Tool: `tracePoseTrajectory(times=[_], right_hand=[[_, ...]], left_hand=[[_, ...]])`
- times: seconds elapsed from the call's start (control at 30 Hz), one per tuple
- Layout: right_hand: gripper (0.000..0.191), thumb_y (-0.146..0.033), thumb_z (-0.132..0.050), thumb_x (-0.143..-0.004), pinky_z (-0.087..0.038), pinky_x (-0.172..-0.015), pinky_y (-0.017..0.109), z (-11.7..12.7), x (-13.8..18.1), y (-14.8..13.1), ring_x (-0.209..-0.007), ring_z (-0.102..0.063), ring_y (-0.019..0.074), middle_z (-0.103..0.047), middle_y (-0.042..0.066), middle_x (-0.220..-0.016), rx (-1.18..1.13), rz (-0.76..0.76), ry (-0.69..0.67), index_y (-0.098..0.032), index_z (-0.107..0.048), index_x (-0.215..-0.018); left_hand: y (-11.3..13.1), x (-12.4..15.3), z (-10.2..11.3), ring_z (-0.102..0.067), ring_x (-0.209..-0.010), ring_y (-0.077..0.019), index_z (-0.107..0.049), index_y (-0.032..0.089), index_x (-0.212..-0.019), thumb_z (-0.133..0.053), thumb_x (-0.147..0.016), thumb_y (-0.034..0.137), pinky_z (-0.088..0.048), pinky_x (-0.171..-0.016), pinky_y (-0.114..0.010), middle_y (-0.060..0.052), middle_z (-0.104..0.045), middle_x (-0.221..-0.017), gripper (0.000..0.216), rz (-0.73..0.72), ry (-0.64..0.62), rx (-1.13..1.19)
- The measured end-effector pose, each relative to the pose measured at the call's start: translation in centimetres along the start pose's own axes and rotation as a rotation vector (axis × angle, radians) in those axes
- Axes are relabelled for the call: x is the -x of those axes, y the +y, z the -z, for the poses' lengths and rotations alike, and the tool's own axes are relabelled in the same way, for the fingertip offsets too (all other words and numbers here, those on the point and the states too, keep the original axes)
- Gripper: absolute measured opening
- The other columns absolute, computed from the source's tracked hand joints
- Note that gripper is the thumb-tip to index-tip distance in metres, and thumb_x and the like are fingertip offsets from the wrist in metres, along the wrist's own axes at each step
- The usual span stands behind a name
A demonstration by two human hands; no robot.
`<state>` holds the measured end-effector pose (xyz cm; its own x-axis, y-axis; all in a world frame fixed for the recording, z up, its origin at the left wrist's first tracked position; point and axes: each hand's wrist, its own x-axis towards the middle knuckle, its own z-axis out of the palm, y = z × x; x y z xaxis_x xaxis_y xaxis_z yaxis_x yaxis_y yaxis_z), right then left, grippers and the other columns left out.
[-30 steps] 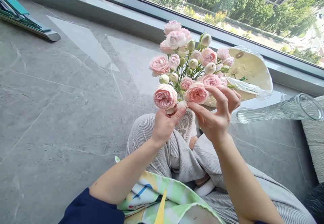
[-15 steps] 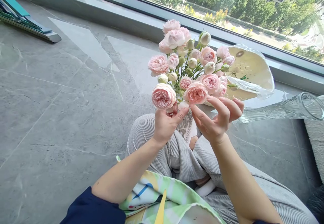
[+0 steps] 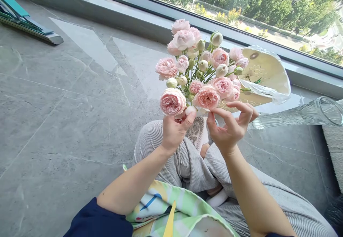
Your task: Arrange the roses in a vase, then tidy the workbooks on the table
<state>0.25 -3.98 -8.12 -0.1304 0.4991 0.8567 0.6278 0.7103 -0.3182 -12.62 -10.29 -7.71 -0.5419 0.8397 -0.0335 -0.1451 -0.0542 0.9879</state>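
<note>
A bunch of pink roses with pale buds rises in front of me, its stems mostly hidden by the blooms. My left hand is closed at the near side, its thumb and fingers around a white rosebud just below a large rose. My right hand pinches thumb and index finger at the lower edge of the front rose, on what looks like a pale petal. Its other fingers are bent and spread. What holds the lower stems is hidden.
A clear glass vase lies on its side to the right. Behind it is a cream wrapper in clear plastic. Teal folders lie at far left on the grey tiled floor. A window ledge runs along the back.
My right hand has drawn slightly to the right, away from the white bud. My left thumb has shifted a little, and the left hand keeps its hold.
</note>
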Motion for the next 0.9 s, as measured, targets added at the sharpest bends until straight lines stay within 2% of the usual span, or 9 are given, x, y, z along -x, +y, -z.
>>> tracePoseTrajectory(times=[0.17,0.27,0.37,0.47,0.57,0.67,0.77,0.9], right_hand=[[0.003,-0.023,-0.070,-0.075,-0.044,-0.084,0.044,0.8,0.5,-0.1,-0.094,-0.052,0.0258,-0.054,0.007,-0.093,-0.059,-0.018,-0.014,-0.026,-0.071,-0.076],[0.005,-0.022,-0.071,-0.075,-0.044,-0.084,0.043,1.7,1.0,-0.1,-0.092,-0.053,0.0243,-0.055,0.006,-0.092,-0.116,-0.037,-0.060,-0.026,-0.070,-0.078],[0.004,-0.021,-0.069,-0.077,-0.046,-0.082,0.042,2.9,1.3,-0.5,-0.089,-0.055,0.0225,-0.057,0.006,-0.090,-0.175,-0.104,-0.147,-0.025,-0.069,-0.079],[0.005,-0.018,-0.066,-0.080,-0.047,-0.081,0.039,4.0,1.3,-1.3,-0.088,-0.057,0.0209,-0.062,0.005,-0.086,-0.314,-0.132,-0.321,-0.023,-0.067,-0.081],[0.006,-0.016,-0.064,-0.082,-0.046,-0.085,0.039,4.6,1.5,-2.0,-0.091,-0.059,0.0202,-0.069,0.004,-0.090,-0.364,-0.089,-0.514,-0.023,-0.066,-0.082],[0.007,-0.016,-0.063,-0.084,-0.043,-0.088,0.040,4.8,2.0,-2.2,-0.094,-0.059,0.0206,-0.072,0.003,-0.097,-0.277,-0.028,-0.597,-0.022,-0.064,-0.081],[0.008,-0.014,-0.063,-0.085,-0.043,-0.088,0.040,4.9,2.6,-2.3,-0.093,-0.060,0.0208,-0.074,0.003,-0.101,-0.212,0.030,-0.576,-0.021,-0.063,-0.083],[0.012,-0.009,-0.060,-0.085,-0.051,-0.082,0.036,5.0,3.0,-2.2,-0.091,-0.064,0.0196,-0.073,0.006,-0.102,-0.272,0.054,-0.533,-0.021,-0.062,-0.087]], left_hand=[[-0.3,0.2,0.0,-0.034,-0.049,-0.0054,-0.055,0.019,-0.075,-0.074,-0.075,0.038,-0.031,-0.049,-0.019,0.007,-0.039,-0.056,0.027,0.000,-0.015,0.079],[-0.4,1.2,-0.1,-0.034,-0.048,-0.0049,-0.055,0.021,-0.084,-0.073,-0.076,0.039,-0.029,-0.046,-0.018,0.007,-0.041,-0.060,0.027,0.052,0.029,0.252],[-0.2,2.8,-0.4,-0.043,-0.054,-0.0056,-0.056,0.020,-0.088,-0.066,-0.081,0.037,-0.037,-0.050,-0.018,0.004,-0.050,-0.071,0.021,0.222,0.051,0.449],[0.0,4.1,-0.6,-0.058,-0.073,-0.0095,-0.061,0.015,-0.092,-0.059,-0.086,0.032,-0.049,-0.069,-0.021,-0.003,-0.061,-0.085,0.019,0.482,-0.021,0.587],[0.2,4.8,-0.8,-0.063,-0.087,-0.0128,-0.065,0.012,-0.100,-0.052,-0.091,0.032,-0.050,-0.082,-0.023,-0.008,-0.067,-0.095,0.025,0.658,-0.088,0.678],[0.4,5.1,-0.9,-0.063,-0.101,-0.0156,-0.066,0.013,-0.107,-0.049,-0.093,0.032,-0.048,-0.093,-0.025,-0.010,-0.069,-0.106,0.029,0.678,-0.104,0.692],[0.5,5.4,-0.9,-0.059,-0.117,-0.0186,-0.066,0.014,-0.113,-0.048,-0.094,0.033,-0.043,-0.104,-0.029,-0.011,-0.067,-0.120,0.032,0.668,-0.137,0.684],[0.2,5.7,-0.6,-0.054,-0.125,-0.0213,-0.059,0.016,-0.127,-0.051,-0.093,0.036,-0.035,-0.112,-0.035,-0.012,-0.063,-0.129,0.041,0.624,-0.229,0.688]])
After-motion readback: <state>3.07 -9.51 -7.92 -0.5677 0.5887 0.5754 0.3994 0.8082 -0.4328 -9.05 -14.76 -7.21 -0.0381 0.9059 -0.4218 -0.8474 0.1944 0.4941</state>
